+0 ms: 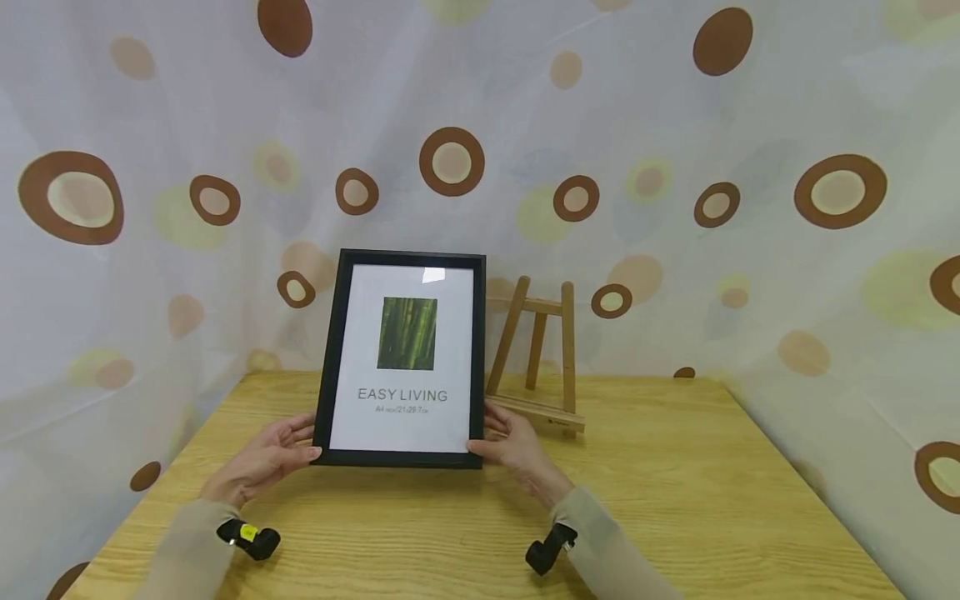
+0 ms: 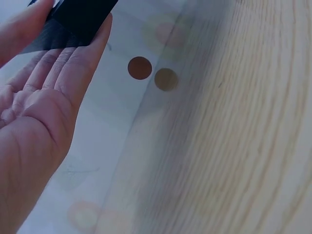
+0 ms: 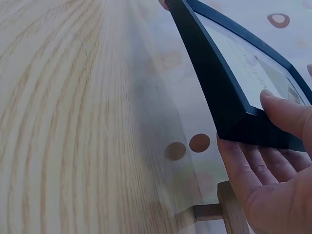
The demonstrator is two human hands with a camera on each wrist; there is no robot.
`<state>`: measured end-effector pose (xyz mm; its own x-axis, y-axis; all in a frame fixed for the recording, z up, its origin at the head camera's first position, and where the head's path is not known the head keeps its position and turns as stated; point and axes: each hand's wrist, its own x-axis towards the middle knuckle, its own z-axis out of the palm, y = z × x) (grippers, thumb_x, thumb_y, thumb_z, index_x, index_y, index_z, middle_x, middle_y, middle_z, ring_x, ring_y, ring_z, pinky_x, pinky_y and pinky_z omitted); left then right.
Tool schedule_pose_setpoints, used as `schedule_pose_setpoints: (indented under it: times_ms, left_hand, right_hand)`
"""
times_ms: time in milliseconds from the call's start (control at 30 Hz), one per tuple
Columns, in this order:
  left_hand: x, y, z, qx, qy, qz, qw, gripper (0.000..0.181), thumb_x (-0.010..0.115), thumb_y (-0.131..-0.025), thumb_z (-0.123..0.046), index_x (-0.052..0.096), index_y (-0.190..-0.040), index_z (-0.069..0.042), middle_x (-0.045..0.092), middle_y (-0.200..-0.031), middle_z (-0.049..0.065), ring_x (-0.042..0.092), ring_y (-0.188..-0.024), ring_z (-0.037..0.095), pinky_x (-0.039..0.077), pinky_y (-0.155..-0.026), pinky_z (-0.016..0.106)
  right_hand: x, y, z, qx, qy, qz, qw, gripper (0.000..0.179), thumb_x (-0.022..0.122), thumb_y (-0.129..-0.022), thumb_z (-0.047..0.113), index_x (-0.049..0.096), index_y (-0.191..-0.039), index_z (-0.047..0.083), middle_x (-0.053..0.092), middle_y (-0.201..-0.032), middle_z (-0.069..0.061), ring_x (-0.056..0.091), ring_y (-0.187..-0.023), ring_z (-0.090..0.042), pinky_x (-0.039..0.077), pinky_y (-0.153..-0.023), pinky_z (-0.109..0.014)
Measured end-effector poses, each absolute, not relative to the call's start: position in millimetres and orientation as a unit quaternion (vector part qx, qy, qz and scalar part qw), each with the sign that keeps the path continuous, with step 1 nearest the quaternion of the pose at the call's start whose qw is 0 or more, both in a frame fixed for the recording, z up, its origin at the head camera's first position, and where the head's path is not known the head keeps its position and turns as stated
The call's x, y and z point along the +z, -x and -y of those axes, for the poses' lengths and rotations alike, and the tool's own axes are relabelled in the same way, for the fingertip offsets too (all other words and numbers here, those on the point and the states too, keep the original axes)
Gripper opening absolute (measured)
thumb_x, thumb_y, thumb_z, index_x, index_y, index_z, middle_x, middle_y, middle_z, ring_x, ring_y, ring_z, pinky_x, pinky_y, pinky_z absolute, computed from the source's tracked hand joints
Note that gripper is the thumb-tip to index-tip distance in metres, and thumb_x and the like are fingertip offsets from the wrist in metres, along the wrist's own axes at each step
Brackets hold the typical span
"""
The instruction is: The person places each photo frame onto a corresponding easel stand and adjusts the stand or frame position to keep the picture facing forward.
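Observation:
A black picture frame (image 1: 405, 358) with a white mat, a green print and the words EASY LIVING stands upright, its lower edge just above the wooden table (image 1: 675, 500). My left hand (image 1: 273, 457) holds its lower left corner, thumb on the front. In the left wrist view the straight fingers (image 2: 58, 73) lie behind the frame (image 2: 80, 17). My right hand (image 1: 513, 446) pinches the lower right corner. The right wrist view has the thumb (image 3: 285, 114) on the front of the frame (image 3: 219, 92) and the fingers beneath it.
A small wooden easel (image 1: 540, 358) stands on the table behind and right of the frame; its leg (image 3: 229, 209) shows below my right hand. A white curtain with brown and yellow circles (image 1: 675, 125) hangs round the table. A black camera clip (image 1: 251, 537) sits on each wrist.

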<state>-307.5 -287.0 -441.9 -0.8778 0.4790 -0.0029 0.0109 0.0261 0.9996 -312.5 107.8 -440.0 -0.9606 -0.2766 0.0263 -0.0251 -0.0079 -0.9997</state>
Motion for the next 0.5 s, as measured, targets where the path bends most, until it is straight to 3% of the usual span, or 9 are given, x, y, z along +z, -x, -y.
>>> schedule_pose_setpoints:
  times_ms: [233,500]
  left_hand:
    - [-445.1,312.5,281.1,0.683,-0.195,-0.682,0.174,0.084,0.058,-0.095,0.002,-0.003,-0.151,0.012,0.002,-0.156,0.038,0.055,-0.119,0.001,0.049,-0.100,0.024]
    - [-441.5,317.4,272.3,0.678,-0.172,-0.698,0.154,0.087,0.063,-0.093,-0.003,0.002,-0.155,0.005,0.009,-0.159,0.031,0.045,-0.128,0.009,0.048,-0.101,0.022]
  right_hand:
    - [-439.3,312.6,-112.5,-0.698,0.116,-0.700,0.098,0.082,0.069,-0.087,-0.004,0.023,-0.155,0.003,0.046,-0.142,-0.032,0.066,-0.100,-0.024,0.060,-0.079,-0.044]
    - [-433.4,315.5,-119.4,-0.702,0.115,-0.698,0.084,0.081,0.068,-0.089,0.000,0.023,-0.156,0.010,0.044,-0.145,-0.029,0.066,-0.102,-0.026,0.059,-0.082,-0.050]
